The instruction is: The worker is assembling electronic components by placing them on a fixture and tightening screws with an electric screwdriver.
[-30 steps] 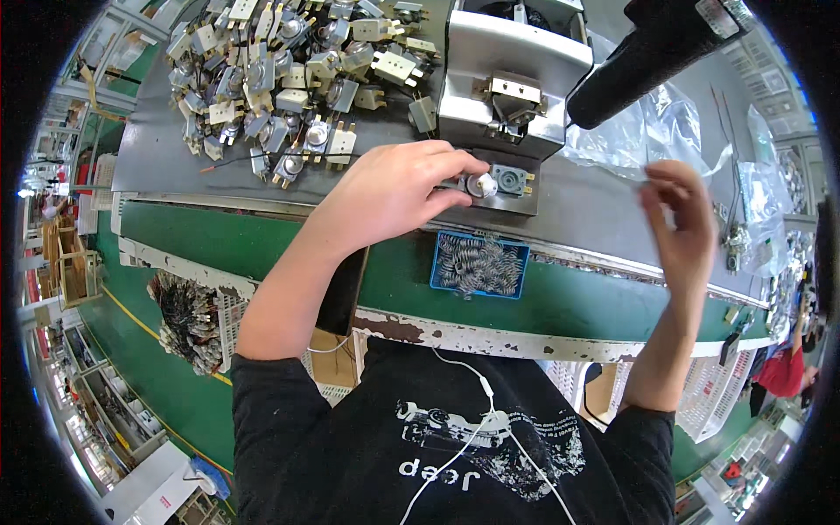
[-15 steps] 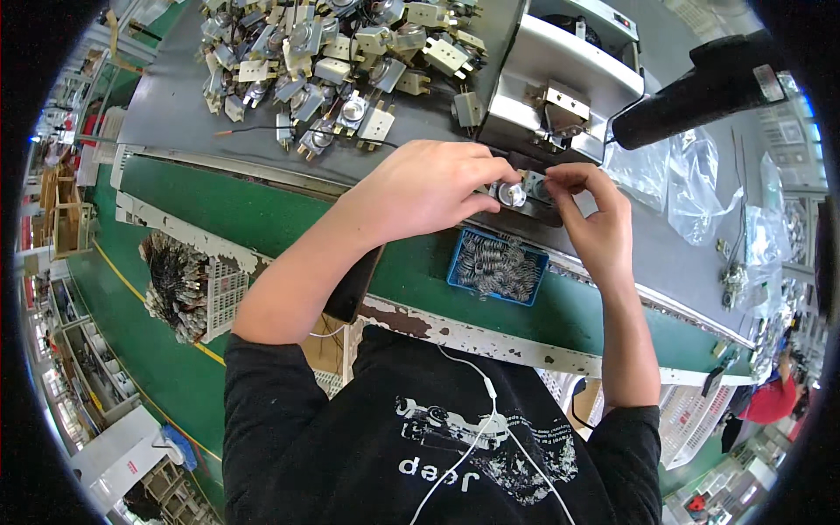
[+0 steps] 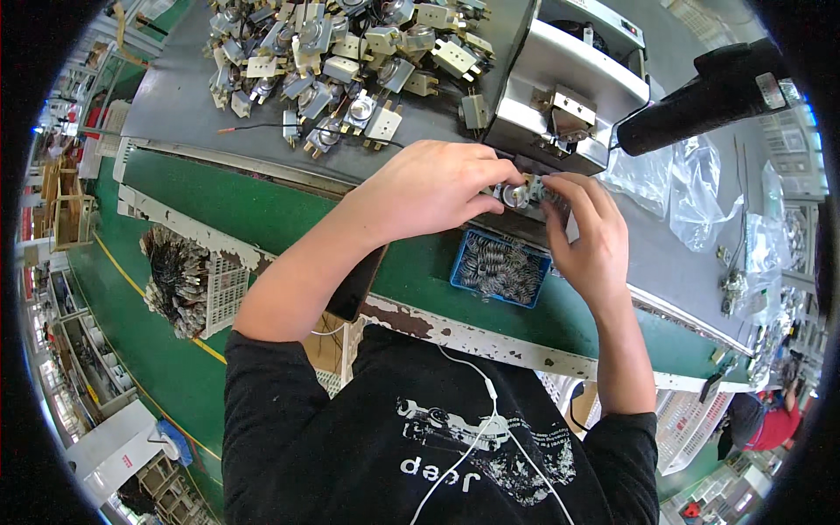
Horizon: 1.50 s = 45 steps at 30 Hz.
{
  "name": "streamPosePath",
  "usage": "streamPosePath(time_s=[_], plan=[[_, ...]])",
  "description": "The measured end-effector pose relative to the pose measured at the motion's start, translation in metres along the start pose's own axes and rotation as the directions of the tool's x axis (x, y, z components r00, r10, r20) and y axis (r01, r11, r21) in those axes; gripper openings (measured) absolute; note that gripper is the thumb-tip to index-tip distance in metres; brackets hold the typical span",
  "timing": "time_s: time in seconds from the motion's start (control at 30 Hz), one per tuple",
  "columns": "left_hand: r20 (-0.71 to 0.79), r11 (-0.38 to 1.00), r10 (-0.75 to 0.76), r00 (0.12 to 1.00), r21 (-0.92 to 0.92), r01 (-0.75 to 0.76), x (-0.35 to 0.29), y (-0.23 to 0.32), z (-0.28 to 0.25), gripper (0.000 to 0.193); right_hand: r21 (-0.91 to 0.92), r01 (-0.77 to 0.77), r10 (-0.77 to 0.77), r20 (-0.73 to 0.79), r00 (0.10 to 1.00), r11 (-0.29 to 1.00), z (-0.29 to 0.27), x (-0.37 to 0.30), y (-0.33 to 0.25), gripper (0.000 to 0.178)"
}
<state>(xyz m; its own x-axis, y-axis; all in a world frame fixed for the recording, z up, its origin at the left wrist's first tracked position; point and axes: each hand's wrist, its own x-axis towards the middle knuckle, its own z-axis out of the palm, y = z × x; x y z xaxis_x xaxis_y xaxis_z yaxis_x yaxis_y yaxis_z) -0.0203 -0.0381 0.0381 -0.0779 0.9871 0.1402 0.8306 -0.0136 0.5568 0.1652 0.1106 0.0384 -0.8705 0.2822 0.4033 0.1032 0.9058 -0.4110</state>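
A small metal component with a round silver disc (image 3: 514, 196) lies by a dark fixture at the front of the grey worktop. My left hand (image 3: 437, 188) pinches its left side between thumb and fingers. From the right, my right hand (image 3: 593, 229) closes its fingers and thumb on the component's other end, where the fingertips partly hide it. Just below the hands sits a blue tray (image 3: 492, 297) full of small coil springs (image 3: 500, 265). Behind them stands a silver metal machine (image 3: 544, 63) with a bracket-like piece (image 3: 573, 109) at its front.
A large heap of similar components (image 3: 324, 66) covers the back left of the worktop. A black cylindrical device (image 3: 691, 105) juts in from the right above clear plastic bags (image 3: 696, 184). A dark flat object (image 3: 357, 284) lies under my left forearm. A white crate (image 3: 226, 297) stands lower left.
My right hand has shifted its grip, its fingers now reaching further over the component and the thumb drawn nearer. The left hand keeps its pinch. The whole view has shifted slightly.
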Motion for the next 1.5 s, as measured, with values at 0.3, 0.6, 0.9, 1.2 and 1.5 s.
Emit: streamPosePath(time_s=[0.3,0.6,0.9,1.2,1.5], plan=[[0.03,1.0,-0.013,0.999,0.007,0.013,0.001,-0.001,-0.002,0.033,-0.007,0.011,-0.01,0.087,0.996,1.0,-0.003,0.0,0.012,0.03],[0.021,1.0,-0.003,1.0,0.01,0.003,0.001,-0.004,-0.001,0.034,0.122,-0.153,0.124,0.222,0.967,0.981,-0.014,0.016,0.014,0.012],[0.03,1.0,-0.009,1.0,0.021,0.008,0.001,-0.006,-0.002,0.034,0.1,-0.242,0.22,0.187,0.957,0.965,-0.006,0.012,0.015,0.012],[0.018,1.0,0.011,1.0,0.01,-0.011,0.0,-0.005,-0.002,0.035,0.039,-0.136,0.127,0.177,0.976,0.99,-0.011,0.005,0.01,0.031],[-0.09,0.998,0.065,0.994,0.01,-0.064,0.006,0.019,-0.007,0.027,0.339,-0.222,0.187,0.131,0.973,0.914,-0.024,-0.001,-0.01,0.05]])
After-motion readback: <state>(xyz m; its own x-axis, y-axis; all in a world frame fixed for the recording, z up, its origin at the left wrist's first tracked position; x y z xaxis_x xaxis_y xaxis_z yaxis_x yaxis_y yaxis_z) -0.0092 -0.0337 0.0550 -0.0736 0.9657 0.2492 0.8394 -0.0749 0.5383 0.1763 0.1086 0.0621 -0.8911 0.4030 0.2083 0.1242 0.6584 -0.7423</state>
